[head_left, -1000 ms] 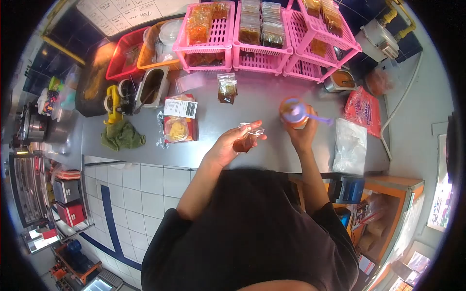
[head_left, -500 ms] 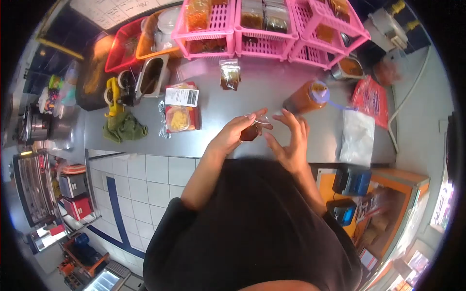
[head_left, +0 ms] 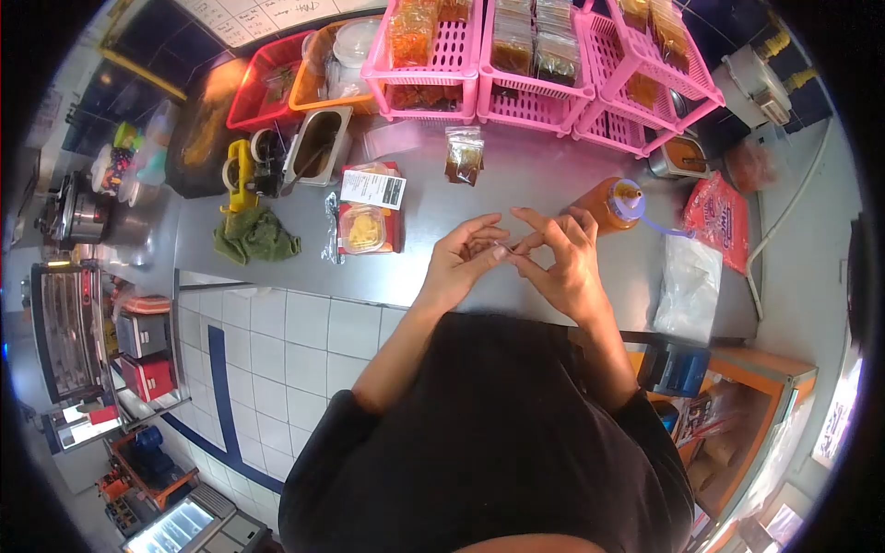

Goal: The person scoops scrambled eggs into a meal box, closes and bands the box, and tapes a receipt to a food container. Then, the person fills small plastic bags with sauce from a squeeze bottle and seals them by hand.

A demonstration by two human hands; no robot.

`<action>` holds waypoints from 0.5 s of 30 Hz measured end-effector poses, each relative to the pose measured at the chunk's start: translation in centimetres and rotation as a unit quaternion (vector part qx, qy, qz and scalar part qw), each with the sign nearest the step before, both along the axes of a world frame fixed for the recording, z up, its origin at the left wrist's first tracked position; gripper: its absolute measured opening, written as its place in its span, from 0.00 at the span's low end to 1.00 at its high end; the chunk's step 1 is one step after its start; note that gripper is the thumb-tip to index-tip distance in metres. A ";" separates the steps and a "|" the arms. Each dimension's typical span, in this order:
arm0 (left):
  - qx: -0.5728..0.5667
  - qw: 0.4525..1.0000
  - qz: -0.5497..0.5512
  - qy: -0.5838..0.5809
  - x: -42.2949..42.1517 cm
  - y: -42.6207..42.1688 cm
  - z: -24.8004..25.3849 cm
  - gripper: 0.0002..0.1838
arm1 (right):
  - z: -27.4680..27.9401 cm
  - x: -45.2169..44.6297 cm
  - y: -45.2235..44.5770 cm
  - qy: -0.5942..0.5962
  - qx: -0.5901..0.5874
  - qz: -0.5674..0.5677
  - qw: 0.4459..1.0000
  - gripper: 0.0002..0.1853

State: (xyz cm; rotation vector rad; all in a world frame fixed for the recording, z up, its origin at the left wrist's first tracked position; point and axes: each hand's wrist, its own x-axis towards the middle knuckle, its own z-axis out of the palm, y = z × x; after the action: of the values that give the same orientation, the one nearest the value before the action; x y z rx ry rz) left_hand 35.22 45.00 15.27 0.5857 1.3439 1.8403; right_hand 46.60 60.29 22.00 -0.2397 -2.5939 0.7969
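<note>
Both hands meet over the front of the steel counter. My left hand pinches the top edge of a small clear bag, whose body is mostly hidden by the fingers. My right hand pinches the same edge from the right, thumb and forefinger together. Just behind my right hand is a squeeze bottle of orange-brown sauce with its purple cap open. Filled small sauce bags lie further back. Left of my hands, a clear tub of yellow food sits beside a printed label.
Pink racks with filled bags line the back. At left are a metal pan, a yellow tape dispenser and a green cloth. A red-pink packet and white plastic bags lie right.
My right hand has let go of the bottle and come over to the small bag, where its fingers have closed. The bottle now stands alone on the counter.
</note>
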 end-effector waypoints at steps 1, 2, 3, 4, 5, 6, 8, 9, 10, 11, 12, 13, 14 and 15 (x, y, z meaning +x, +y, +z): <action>-0.009 1.000 0.014 -0.002 -0.1 -0.2 -0.2 0.28 | 0.2 -0.1 0.1 -0.005 -0.004 0.000 1.000 0.33; -0.010 1.000 0.014 -0.004 0.0 -0.2 -0.3 0.28 | 0.2 -0.1 0.1 -0.009 -0.007 0.000 1.000 0.33; -0.006 1.000 0.025 -0.011 0.1 -0.2 -0.3 0.27 | 0.1 -0.1 0.2 -0.010 -0.008 0.000 1.000 0.33; -0.002 0.999 0.037 -0.017 0.1 -0.2 -0.3 0.26 | 0.0 -0.2 0.2 -0.009 -0.010 -0.002 1.000 0.33; -0.003 0.999 0.037 -0.016 0.2 -0.2 0.1 0.26 | -0.1 -0.3 0.3 -0.007 -0.013 -0.005 1.000 0.34; -0.009 0.999 0.042 -0.009 0.3 -0.2 0.9 0.26 | -0.2 -0.5 0.4 -0.007 -0.013 -0.004 1.000 0.34; -0.017 0.999 0.048 -0.001 0.0 -0.2 1.4 0.26 | -0.4 -0.8 0.7 0.001 -0.043 -0.002 0.999 0.36; -0.039 0.993 0.052 0.101 -0.3 -0.3 1.4 0.27 | -0.4 -0.9 0.9 0.001 -0.044 -0.001 0.999 0.36; -0.061 0.976 0.056 0.201 -0.6 -0.4 1.4 0.27 | -0.5 -1.0 1.1 -0.020 -0.099 0.029 0.994 0.37; -0.063 0.976 0.056 0.202 -0.7 -0.4 1.5 0.27 | -0.5 -1.2 1.3 -0.042 -0.154 0.059 0.985 0.38; -0.072 0.965 0.060 0.244 -0.9 -0.4 1.8 0.28 | -0.7 -1.2 1.4 -0.041 -0.156 0.060 0.985 0.38; -0.081 0.953 0.063 0.285 -1.1 -0.4 2.1 0.28 | -0.9 -1.3 1.6 -0.050 -0.181 0.077 0.979 0.39; -0.084 0.952 0.065 0.286 -1.3 -0.5 2.4 0.28 | -1.1 -1.6 1.7 -0.058 -0.205 0.094 0.972 0.40; -0.096 0.962 0.053 0.251 -1.3 -0.6 2.7 0.29 | -1.4 -1.7 1.7 -0.058 -0.207 0.097 0.972 0.40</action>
State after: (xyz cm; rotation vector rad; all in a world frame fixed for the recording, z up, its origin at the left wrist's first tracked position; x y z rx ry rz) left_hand 33.88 44.43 17.95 0.9339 1.8945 1.6761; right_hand 44.85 61.99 20.60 -0.1564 -2.5593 1.4354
